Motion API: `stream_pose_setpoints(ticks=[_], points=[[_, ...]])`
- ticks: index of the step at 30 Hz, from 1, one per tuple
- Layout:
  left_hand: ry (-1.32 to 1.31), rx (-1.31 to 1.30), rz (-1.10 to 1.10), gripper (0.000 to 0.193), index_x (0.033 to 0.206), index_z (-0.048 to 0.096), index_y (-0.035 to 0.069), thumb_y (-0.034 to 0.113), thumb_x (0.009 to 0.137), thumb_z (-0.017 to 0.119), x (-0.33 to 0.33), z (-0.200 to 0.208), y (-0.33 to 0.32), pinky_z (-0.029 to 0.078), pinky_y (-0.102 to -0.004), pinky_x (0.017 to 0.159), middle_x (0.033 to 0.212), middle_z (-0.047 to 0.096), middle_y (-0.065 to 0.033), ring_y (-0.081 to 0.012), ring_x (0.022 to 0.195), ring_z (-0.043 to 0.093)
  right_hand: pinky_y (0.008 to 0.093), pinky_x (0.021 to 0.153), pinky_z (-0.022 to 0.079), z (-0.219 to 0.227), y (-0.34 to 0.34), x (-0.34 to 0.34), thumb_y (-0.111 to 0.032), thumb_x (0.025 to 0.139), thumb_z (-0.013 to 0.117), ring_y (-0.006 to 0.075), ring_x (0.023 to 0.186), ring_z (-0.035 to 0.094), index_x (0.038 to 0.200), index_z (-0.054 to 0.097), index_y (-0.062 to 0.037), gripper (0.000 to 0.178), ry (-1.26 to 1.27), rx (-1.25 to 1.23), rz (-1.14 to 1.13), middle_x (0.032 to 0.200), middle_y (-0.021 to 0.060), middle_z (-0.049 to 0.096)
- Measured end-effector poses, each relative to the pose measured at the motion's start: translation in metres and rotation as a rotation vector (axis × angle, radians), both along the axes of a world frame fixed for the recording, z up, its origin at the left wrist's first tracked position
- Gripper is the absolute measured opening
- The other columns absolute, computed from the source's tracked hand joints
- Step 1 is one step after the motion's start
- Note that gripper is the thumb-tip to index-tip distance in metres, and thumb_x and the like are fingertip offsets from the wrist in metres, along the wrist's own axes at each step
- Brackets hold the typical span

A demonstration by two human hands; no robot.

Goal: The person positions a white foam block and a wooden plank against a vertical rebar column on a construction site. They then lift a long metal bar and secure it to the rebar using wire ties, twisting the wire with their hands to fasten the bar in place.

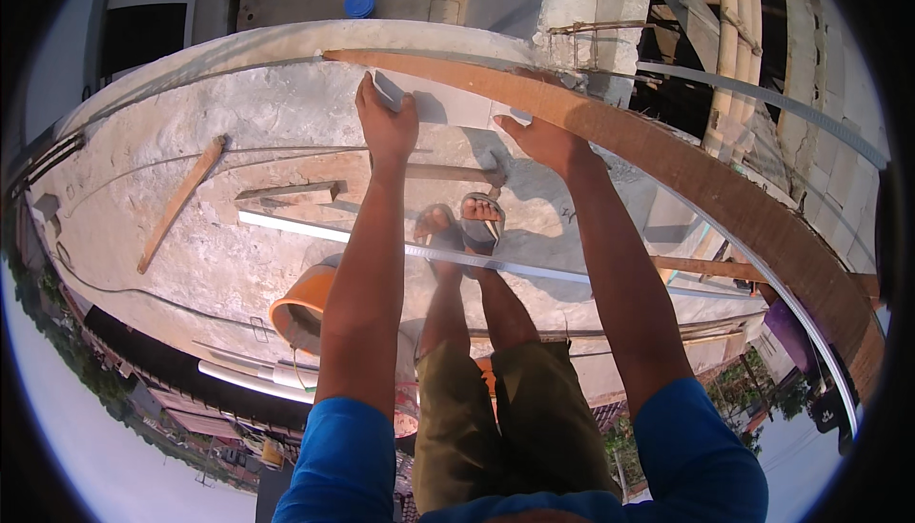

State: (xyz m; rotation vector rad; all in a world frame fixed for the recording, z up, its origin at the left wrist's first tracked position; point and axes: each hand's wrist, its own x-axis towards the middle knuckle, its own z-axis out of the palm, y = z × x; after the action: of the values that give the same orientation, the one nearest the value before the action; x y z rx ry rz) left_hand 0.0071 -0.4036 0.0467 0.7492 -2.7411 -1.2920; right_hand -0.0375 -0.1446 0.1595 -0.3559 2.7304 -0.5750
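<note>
L hand (391, 127), thumb/fingers spread; R hand (551, 144), grip hidden, can't tell; pale rectangular slab (467, 105) btwn; long brown wooden plank (667, 144) beyond; prob. best steadied both ends.

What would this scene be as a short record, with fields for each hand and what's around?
left hand: raised near the brown plank, hold unclear
right hand: at the brown plank's near edge, hold unclear
ground: rough concrete
left of legs: orange bucket, wooden stick
feet: in sandals
beyond plank: round blue object
</note>
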Motion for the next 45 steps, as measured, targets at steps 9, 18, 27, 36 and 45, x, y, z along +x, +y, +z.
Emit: stream_pose_setpoints(ticks=[9,18,27,36,45], points=[[-0.357,0.055,-0.070,0.115,0.157,0.020,-0.001,0.045,0.076,0.086,-0.032,-0.036,-0.011,0.020,-0.0550,0.120,0.152,0.039,-0.0222,-0.0413,0.143,0.032,0.0784,0.119,0.014,-0.078,0.075,0.046,-0.050,0.085,0.076,0.0495,0.159,-0.004,0.167,0.016,-0.0321,0.103,-0.262,0.476,-0.329,0.174,0.0190,0.005],[-0.633,0.474,-0.149,0.137,0.158,0.009,0.004,0.067,0.068,0.090,-0.022,-0.083,-0.037,0.031,-0.0535,0.113,0.152,0.018,-0.0220,-0.0380,0.141,0.023,0.0895,0.106,0.004,-0.076,0.073,0.038,-0.028,0.086,0.075,0.0699,0.145,-0.022,0.168,-0.003,-0.0263,0.113,-0.480,0.343,-0.331,0.165,0.0366,-0.022],[-0.552,0.150,-0.153,0.112,0.141,0.027,0.003,0.065,0.072,0.090,-0.036,-0.045,-0.005,0.045,-0.0425,0.097,0.135,0.028,-0.0162,-0.0256,0.125,0.036,0.0903,0.104,0.001,-0.077,0.086,0.035,-0.017,0.097,0.053,0.0729,0.143,-0.021,0.168,-0.009,-0.0263,0.095,-0.579,0.369,-0.306,0.164,0.0390,-0.024],[-0.485,0.285,-0.156,0.115,0.144,0.021,0.001,0.055,0.074,0.094,-0.046,-0.030,-0.001,0.051,-0.0415,0.091,0.136,0.028,-0.0179,-0.0261,0.124,0.040,0.0885,0.106,0.002,-0.083,0.086,0.036,-0.032,0.093,0.072,0.0728,0.141,-0.027,0.167,-0.009,-0.0235,0.110,-0.564,0.425,-0.273,0.161,0.0392,-0.030],[-0.723,0.063,-0.189,0.132,0.157,0.012,0.008,0.073,0.069,0.087,-0.043,-0.049,-0.010,0.038,-0.0573,0.108,0.152,0.011,-0.0228,-0.0403,0.138,0.023,0.0901,0.104,0.000,-0.069,0.081,0.027,-0.028,0.089,0.067,0.0716,0.142,-0.026,0.167,-0.014,-0.0256,0.113,-0.669,0.379,-0.291,0.162,0.0386,-0.029]])
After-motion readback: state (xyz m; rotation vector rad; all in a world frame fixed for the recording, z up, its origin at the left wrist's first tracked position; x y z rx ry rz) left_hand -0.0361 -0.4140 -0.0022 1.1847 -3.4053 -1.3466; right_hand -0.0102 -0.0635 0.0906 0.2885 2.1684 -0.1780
